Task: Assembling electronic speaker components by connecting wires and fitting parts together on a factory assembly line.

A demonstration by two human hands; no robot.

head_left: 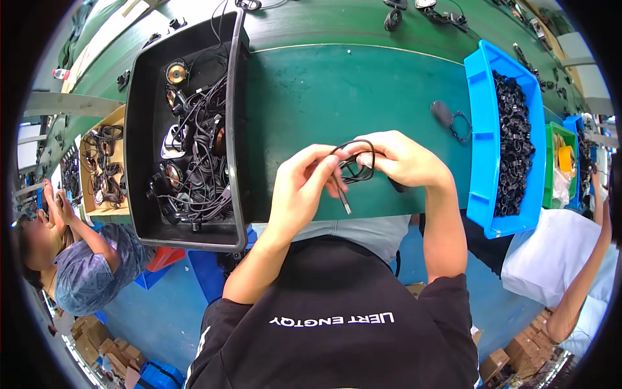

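A thin black cable (374,162) is gathered into a small coil between my two hands, just above the near edge of the green table. My left hand (303,185) pinches the coil at its left side, where a straight plug end with a metal tip (348,209) points down toward me. Around the coil's right side close the fingers of my right hand (403,159). A dark piece (396,186) shows partly below that hand; its kind is hidden. To the right on the table (291,97) lies a dark oval device with a looped cable (442,113).
On my left stands a deep black tray (240,129) of tangled cables and round-faced devices. Beyond it is a cardboard box (116,209) with more cabled pieces. At right, a blue bin (479,142) holds many small black clips. Two people sit to either side.
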